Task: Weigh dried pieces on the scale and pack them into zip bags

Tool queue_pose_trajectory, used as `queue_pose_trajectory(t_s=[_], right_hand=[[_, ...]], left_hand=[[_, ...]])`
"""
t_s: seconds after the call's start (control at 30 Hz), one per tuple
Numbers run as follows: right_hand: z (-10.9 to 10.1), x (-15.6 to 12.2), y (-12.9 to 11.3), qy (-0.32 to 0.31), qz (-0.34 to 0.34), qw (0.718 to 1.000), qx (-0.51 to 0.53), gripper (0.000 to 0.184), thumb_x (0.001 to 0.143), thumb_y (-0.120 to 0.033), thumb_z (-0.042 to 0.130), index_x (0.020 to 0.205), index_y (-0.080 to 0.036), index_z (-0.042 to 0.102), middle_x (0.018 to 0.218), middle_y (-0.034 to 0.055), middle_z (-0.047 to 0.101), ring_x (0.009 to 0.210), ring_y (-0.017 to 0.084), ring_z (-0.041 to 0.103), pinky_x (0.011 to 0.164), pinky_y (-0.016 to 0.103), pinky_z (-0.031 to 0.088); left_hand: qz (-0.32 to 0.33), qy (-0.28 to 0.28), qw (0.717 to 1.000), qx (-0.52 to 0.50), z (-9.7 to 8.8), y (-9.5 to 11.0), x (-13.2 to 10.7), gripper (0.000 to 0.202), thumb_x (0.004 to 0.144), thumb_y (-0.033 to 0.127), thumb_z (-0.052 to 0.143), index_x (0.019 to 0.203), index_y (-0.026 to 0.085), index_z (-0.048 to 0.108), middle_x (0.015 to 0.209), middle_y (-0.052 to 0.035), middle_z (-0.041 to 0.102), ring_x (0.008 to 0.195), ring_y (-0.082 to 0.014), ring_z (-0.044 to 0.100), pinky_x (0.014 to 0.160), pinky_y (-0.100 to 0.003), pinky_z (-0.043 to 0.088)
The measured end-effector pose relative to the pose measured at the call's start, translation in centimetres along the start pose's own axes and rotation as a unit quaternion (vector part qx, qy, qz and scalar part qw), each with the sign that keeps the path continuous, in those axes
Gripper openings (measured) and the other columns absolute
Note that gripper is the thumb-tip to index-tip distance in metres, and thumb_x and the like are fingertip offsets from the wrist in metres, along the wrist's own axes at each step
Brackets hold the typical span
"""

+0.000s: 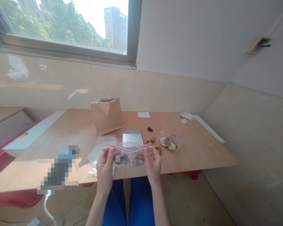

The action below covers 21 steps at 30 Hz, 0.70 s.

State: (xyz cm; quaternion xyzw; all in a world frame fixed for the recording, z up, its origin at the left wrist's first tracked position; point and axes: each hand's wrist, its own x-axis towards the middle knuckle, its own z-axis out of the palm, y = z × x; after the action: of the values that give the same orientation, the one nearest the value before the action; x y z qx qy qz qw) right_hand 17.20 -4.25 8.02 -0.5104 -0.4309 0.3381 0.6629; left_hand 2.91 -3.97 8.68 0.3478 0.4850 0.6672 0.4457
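Note:
Between both hands hangs a clear zip bag (129,159) with a red strip along its top and several dried pieces inside. My left hand (105,164) pinches its upper left corner; my right hand (153,161) pinches the upper right corner. The bag's top edge sags in the middle. Just behind it lies a flat silver scale (132,137), partly covered by the bag. To the left are clear empty bags (100,147). Loose brown dried slices (153,139) lie right of the scale, with a dark piece (150,129) farther back.
A second filled zip bag (169,142) rests on the right of the wooden table (198,150). An open brown paper bag (107,116) stands at the back left. White paper (143,114) and crumpled white wrapping (186,116) lie near the wall. A blurred device with a cable (46,205) is at left.

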Motion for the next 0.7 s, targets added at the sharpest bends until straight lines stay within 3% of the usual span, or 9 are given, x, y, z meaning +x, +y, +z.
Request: queue_pose_trajectory(t_s=[0.13, 0.23, 0.37, 0.53, 0.7], right_hand=[[-0.1, 0.0, -0.1, 0.018, 0.012, 1.000, 0.002, 0.036, 0.077, -0.053, 0.059, 0.075, -0.017, 0.061, 0.072, 0.0053, 0.069, 0.068, 0.018, 0.065, 0.065, 0.028, 0.051], [-0.2, -0.1, 0.1, 0.036, -0.003, 0.999, -0.003, 0.033, 0.080, -0.049, 0.058, 0.079, -0.016, 0.062, 0.079, 0.0077, 0.070, 0.077, 0.020, 0.065, 0.072, 0.030, 0.051], [-0.4, -0.1, 0.0, 0.070, -0.017, 0.997, -0.005, 0.032, 0.080, -0.047, 0.059, 0.081, -0.015, 0.063, 0.080, 0.0085, 0.071, 0.078, 0.021, 0.066, 0.074, 0.032, 0.052], [-0.5, 0.0, -0.9, 0.042, -0.012, 0.999, 0.006, 0.032, 0.080, -0.047, 0.058, 0.074, -0.016, 0.065, 0.077, 0.0080, 0.072, 0.079, 0.021, 0.066, 0.079, 0.034, 0.051], [-0.5, 0.1, -1.3, 0.010, -0.013, 1.000, 0.006, 0.030, 0.073, -0.046, 0.066, 0.080, -0.016, 0.069, 0.081, 0.0077, 0.073, 0.080, 0.022, 0.067, 0.078, 0.036, 0.053]], left_hand=[[-0.005, -0.032, 0.998, 0.051, -0.4, 0.5, 0.0, 0.038, 0.065, 0.050, 0.070, 0.077, 0.015, 0.062, 0.076, -0.0034, 0.065, 0.073, -0.0157, 0.060, 0.065, -0.023, 0.047], [-0.030, -0.016, 0.998, 0.045, -0.4, 0.8, 0.0, 0.040, 0.064, 0.051, 0.070, 0.078, 0.014, 0.064, 0.074, -0.0043, 0.067, 0.072, -0.0162, 0.061, 0.066, -0.024, 0.048], [-0.015, -0.010, 0.999, 0.045, -0.3, 1.1, -0.1, 0.038, 0.063, 0.050, 0.071, 0.076, 0.015, 0.066, 0.074, -0.0049, 0.068, 0.071, -0.0169, 0.062, 0.066, -0.025, 0.048], [-0.025, -0.025, 0.999, 0.018, 0.1, 1.2, -0.3, 0.041, 0.064, 0.053, 0.070, 0.076, 0.014, 0.063, 0.073, -0.0052, 0.068, 0.072, -0.0176, 0.063, 0.067, -0.027, 0.050], [-0.022, -0.036, 0.998, -0.040, 0.3, 0.6, -0.5, 0.036, 0.067, 0.049, 0.070, 0.079, 0.017, 0.060, 0.075, -0.0028, 0.068, 0.074, -0.0159, 0.063, 0.072, -0.026, 0.050]])
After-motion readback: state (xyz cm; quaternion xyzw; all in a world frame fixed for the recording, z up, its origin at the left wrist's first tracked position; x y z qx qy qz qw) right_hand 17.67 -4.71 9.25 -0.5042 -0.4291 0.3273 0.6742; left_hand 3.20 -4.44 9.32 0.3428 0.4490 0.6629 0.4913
